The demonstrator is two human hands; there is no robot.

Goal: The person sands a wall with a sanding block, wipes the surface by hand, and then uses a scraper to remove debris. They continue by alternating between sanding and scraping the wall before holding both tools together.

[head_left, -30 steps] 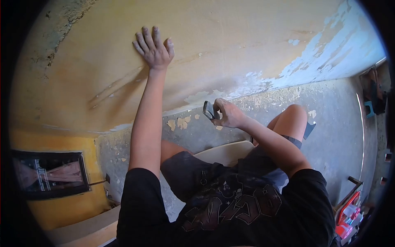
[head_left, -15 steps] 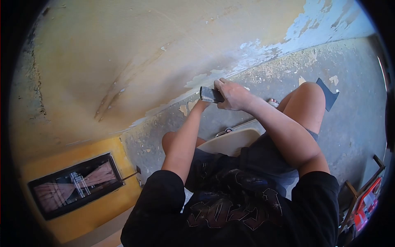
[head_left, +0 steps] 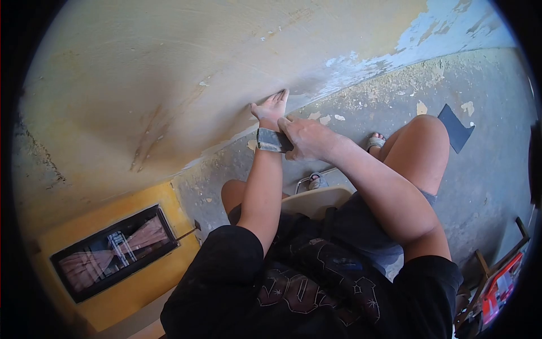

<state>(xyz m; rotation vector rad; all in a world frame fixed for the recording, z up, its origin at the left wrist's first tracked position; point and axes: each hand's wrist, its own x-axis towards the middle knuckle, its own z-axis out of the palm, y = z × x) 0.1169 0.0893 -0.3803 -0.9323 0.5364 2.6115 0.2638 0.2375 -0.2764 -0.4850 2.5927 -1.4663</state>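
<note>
Your right hand (head_left: 307, 140) is clenched round the block (head_left: 270, 140), a grey pad that looks like folded sandpaper. It sits just off the foot of the wall (head_left: 169, 85) and lies across your left wrist, not on the plaster. Your left hand (head_left: 272, 106) is released, fingers stretched out, and its fingertips (head_left: 280, 95) touch the wall right where the yellow coat gives way to the pale, flaking strip.

Loose paint flakes (head_left: 324, 117) lie on the floor (head_left: 389, 96) along the wall's base. A dark sheet (head_left: 456, 127) lies farther out from the wall, beyond your right knee. Your sandalled foot (head_left: 375, 141) is planted near the wall's foot, and you are sitting on a pale seat (head_left: 316, 200) facing it.

Now the feel of it, as I judge it. Let that bare palm read the surface for ridges and lifted edges. Then lay the block flat on the wall beside those fingers, not on its corner. Use even pressure and short strokes along the flaking line, and work out from the sound paint towards the loose edge. Hold your left hand clear of the block's path so the grit meets plaster and not your wrist. Watch your grip too, since a pad squeezed that tightly tends to dig in at one end.
</note>
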